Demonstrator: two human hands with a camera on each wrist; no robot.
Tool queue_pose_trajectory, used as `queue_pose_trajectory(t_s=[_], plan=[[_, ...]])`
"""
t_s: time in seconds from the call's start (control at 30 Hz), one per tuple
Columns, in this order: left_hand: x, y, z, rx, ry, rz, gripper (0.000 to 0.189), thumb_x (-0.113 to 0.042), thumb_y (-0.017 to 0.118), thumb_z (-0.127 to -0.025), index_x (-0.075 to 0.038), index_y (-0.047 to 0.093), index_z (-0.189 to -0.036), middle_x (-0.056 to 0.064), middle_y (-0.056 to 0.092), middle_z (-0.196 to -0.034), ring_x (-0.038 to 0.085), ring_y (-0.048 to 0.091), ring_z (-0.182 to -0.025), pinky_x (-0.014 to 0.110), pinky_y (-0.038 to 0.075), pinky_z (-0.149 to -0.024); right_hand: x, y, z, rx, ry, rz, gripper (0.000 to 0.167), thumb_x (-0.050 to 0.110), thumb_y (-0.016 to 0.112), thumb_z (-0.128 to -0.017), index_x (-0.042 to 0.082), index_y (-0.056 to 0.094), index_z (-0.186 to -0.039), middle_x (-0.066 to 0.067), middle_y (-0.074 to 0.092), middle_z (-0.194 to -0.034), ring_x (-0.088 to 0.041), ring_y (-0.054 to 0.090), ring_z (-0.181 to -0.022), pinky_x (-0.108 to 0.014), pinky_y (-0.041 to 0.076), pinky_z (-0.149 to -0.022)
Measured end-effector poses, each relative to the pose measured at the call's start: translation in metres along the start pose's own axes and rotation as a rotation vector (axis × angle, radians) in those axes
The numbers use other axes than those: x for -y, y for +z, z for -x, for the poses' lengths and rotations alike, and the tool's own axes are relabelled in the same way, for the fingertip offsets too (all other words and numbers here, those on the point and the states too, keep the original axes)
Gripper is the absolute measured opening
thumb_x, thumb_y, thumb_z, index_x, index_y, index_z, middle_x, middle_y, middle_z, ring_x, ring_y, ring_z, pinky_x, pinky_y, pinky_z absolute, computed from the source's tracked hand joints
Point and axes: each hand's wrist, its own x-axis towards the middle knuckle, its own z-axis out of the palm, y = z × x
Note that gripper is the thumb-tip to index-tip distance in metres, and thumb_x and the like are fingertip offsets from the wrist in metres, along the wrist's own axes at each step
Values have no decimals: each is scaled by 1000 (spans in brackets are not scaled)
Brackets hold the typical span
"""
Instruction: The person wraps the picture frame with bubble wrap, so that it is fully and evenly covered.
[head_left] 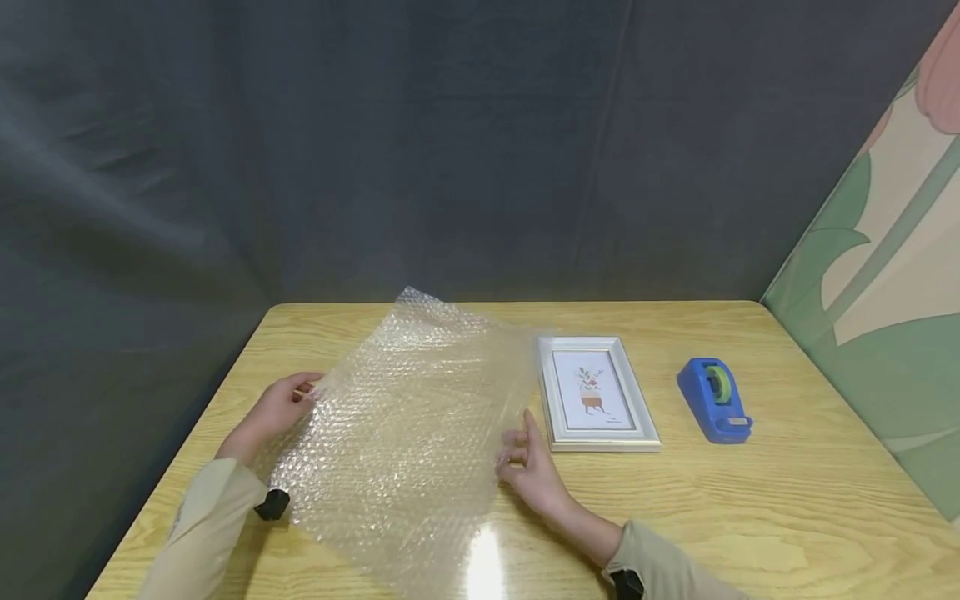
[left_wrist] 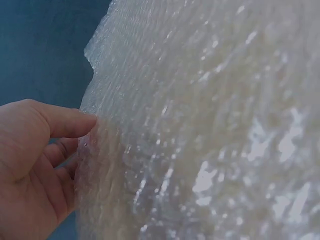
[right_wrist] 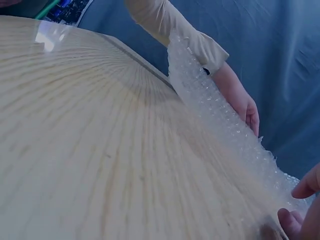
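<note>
A clear sheet of bubble wrap is spread between the two hands, tilted over the left half of the table. At its left edge, the left hand pinches the plastic between thumb and fingers; the left wrist view shows the thumb lying on the bubbled side. The right hand holds the opposite edge, its fingers partly behind the film. Just beyond that hand lies a white picture frame with a potted-plant print, face up. One upper corner of the wrap reaches the frame's left border.
A blue tape dispenser with a green roll stands right of the frame. The wooden table has a dark curtain behind it and along its left. A floral panel borders its right side.
</note>
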Motion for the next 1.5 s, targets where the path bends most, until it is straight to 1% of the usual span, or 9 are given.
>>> queue_pose_trajectory(t_s=[0.27,0.37,0.53,0.6,0.73,1.0,1.1,1.23,1.5], plan=[[11,-10,29,38,-68,36,49,-11,51,-92,7,35,-134,25,49,-115,37,51,-101,39,50,-74,-5,-5,-3,-29,13,55,88,-11,54,-76,-9,-7,-140,-31,39,-118,-35,55,-93,-18,49,-71],[15,-15,42,65,-46,25,50,-14,52,-91,11,35,-131,26,51,-110,37,54,-96,40,50,-73,-7,-7,-7,-37,0,48,85,-12,51,-78,-8,-7,-140,-31,40,-117,-35,55,-91,-18,49,-69],[19,-17,53,111,5,48,46,-8,57,-88,15,40,-125,19,54,-93,23,57,-77,31,49,-62,-7,-9,-9,-39,-9,13,86,-17,45,-75,-6,-9,-141,-31,42,-115,-25,57,-82,-20,49,-62],[18,-16,53,110,18,44,44,-4,57,-87,14,42,-124,14,55,-90,17,56,-72,27,48,-59,-5,-9,-7,-45,-6,2,89,-19,46,-74,-3,-10,-141,-30,42,-116,-18,55,-77,-20,49,-61],[13,-15,45,80,26,21,40,-1,54,-87,12,45,-123,14,56,-89,16,54,-69,26,48,-57,1,-8,0,-53,-8,-8,95,-19,49,-73,3,-11,-143,-29,43,-116,-9,51,-69,-19,49,-58],[12,-19,24,-27,-22,-60,37,-10,52,-91,5,47,-125,23,55,-104,31,56,-87,36,50,-66,1,-5,15,1,11,-1,98,-16,53,-73,3,-15,-142,-27,42,-117,-15,57,-73,-22,51,-59],[14,-23,26,-43,-41,-68,41,-13,52,-92,6,44,-127,24,54,-108,35,55,-92,39,50,-68,-2,-7,14,-22,-20,12,96,-15,53,-76,1,-16,-141,-27,43,-114,-15,58,-73,-22,51,-61],[20,-26,34,-55,-48,-91,43,-14,55,-90,9,46,-124,23,56,-102,34,56,-88,35,49,-64,-5,-12,10,-67,-64,41,94,-14,52,-77,-3,-15,-140,-28,45,-112,-8,57,-71,-19,50,-62],[30,-26,37,-102,-16,-89,33,-6,58,-86,11,52,-114,18,58,-90,27,56,-77,29,45,-55,-5,-10,4,-91,-57,65,91,-15,52,-77,-5,-12,-140,-29,46,-110,-8,55,-70,-18,49,-62]])
